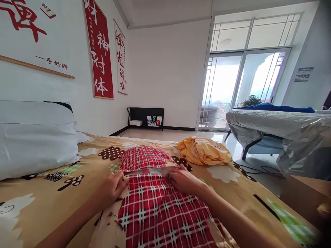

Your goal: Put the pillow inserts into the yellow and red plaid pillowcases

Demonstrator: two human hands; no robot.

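Note:
A red plaid pillowcase [160,203] lies lengthwise before me on the bed, its far part [144,156] puffed up. A pale gap crosses it between the far and near parts. At the left end of this gap, my left hand [117,184] is closed, thumb and fingers pinching the cloth edge. My right hand [183,179] grips the edge at the right end, fingers curled. Beneath the plaid, cream cloth with brown marks shows at the lower left. What lies inside the far part is mostly hidden.
A patterned tan sheet [95,168] covers the bed. Bunched yellow cloth [204,151] lies at the far right, a white packed bundle [36,137] at left. Beyond are a plastic-covered table [269,120], a cardboard box [305,196] and a low black shelf [139,113].

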